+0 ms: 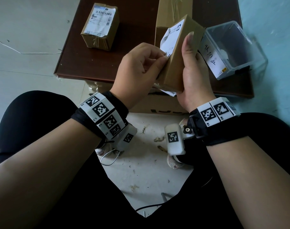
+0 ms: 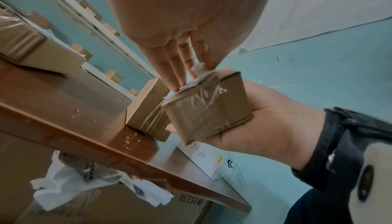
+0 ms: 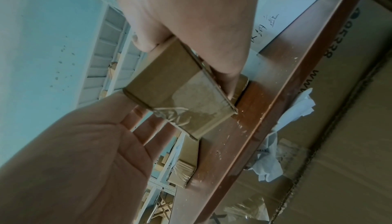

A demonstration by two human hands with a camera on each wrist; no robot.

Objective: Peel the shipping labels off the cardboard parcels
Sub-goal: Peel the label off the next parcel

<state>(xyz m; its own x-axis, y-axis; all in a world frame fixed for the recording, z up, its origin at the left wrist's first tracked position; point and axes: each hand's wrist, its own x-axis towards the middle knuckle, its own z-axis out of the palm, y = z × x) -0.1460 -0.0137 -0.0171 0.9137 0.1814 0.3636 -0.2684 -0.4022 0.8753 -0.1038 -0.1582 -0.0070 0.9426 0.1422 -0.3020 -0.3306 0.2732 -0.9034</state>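
My left fingers [image 1: 159, 59] pinched the white label's [image 1: 169, 39] loose edge, on the left face of the small parcel [image 1: 182, 60]. My right hand [image 1: 192, 75] gripped that parcel upright above the table [image 1: 132, 38], long axis pointing away from me. A second labelled parcel [image 1: 100, 26] lay well apart, nearer my left hand [image 1: 139, 71].

Both hands raised: left [image 1: 137, 70] pinching, right [image 1: 193, 76] gripping.
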